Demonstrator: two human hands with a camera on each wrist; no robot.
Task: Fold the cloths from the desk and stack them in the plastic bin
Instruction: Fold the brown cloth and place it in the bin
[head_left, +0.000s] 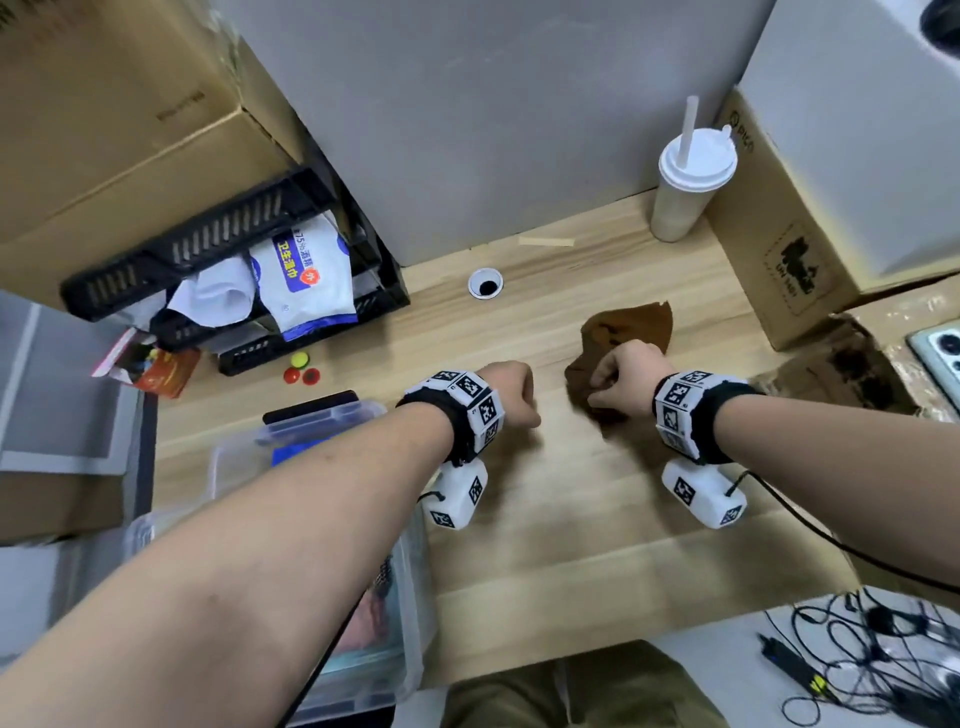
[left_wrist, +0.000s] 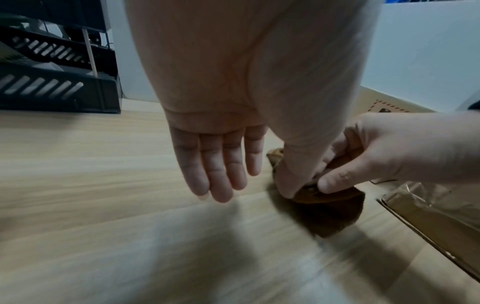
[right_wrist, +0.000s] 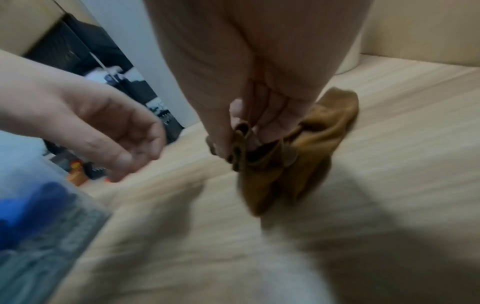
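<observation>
A crumpled brown cloth (head_left: 634, 325) (left_wrist: 335, 211) (right_wrist: 311, 144) lies on the wooden desk (head_left: 545, 493), right of centre. My right hand (head_left: 621, 382) (right_wrist: 249, 115) pinches its near edge between thumb and fingers, lifting that part slightly. My left hand (head_left: 511, 395) (left_wrist: 221, 164) (right_wrist: 111, 131) hovers just left of the cloth, fingers relaxed, holding nothing. The clear plastic bin (head_left: 415, 571) (right_wrist: 39, 226) stands at the desk's front left, under my left forearm. A blue cloth (head_left: 288, 454) (right_wrist: 31, 201) shows inside it.
A black slotted tray rack (head_left: 234, 249) with packets stands at the back left. In front of it lie small coloured discs (head_left: 301, 369). A lidded cup with a straw (head_left: 691, 182) and a cardboard box (head_left: 810, 234) fill the back right. Cables (head_left: 883, 665) lie beyond the desk's front right.
</observation>
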